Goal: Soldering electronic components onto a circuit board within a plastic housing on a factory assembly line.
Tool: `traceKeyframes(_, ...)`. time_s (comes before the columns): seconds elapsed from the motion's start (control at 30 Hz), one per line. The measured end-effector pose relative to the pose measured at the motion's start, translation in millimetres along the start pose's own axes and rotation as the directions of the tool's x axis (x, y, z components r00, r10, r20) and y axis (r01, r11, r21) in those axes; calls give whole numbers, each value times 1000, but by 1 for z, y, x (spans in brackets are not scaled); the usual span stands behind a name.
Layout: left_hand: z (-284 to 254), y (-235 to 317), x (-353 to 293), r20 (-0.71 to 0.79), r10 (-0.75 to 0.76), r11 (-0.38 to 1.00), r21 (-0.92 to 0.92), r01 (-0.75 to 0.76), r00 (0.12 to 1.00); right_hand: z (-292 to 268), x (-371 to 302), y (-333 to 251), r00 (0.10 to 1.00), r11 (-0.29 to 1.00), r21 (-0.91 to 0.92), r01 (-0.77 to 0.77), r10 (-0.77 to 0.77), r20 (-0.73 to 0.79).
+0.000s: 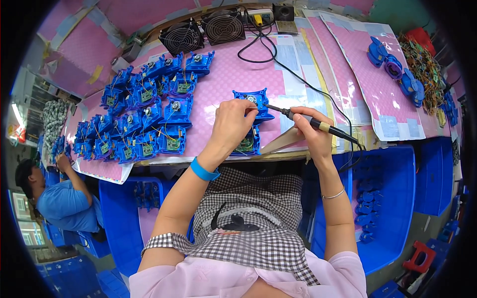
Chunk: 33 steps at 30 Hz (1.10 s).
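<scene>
Housing (261, 101), blue & open-faced, sits on the pink bench cover (214, 82) just beyond a 2nd blue unit (248, 146), w/ L hand (231, 122) over its near-L part, fingertips bunched; can't tell how tightly, or what, if anything, they've got. R hand (313, 130) grips a soldering iron (309, 119) pen-style, fingers curled firmly round the handle, tip at the housing's R side, contact unclear. Prob. best to steady the housing, keep L fingertips well off the hot end, touch only briefly & leave cord (334, 102) slack so it doesn't tug.
</scene>
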State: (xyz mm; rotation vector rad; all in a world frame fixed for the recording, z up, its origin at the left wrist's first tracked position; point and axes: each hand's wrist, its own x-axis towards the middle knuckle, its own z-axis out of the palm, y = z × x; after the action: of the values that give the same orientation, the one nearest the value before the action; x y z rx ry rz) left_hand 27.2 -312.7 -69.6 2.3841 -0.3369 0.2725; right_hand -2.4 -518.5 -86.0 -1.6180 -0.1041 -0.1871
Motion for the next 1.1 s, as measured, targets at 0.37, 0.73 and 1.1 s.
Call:
traceKeyframes(0.37, 1, 0, 0, -8, -27, 1000, -16, 27, 1000, 3, 0, 0, 999, 1000, 1, -21, 21, 26)
traceKeyframes(0.73, 1, 0, 1, -4, -26, 1000, -14, 26, 1000, -1, -4, -6, 1000, 1000, -9, -12, 12, 6)
traceKeyframes(1.1, 1, -1, 0, -4, -22, 1000, 6, 22, 1000, -3, -5, -7, 991, 997, 30, 68, -64, -116)
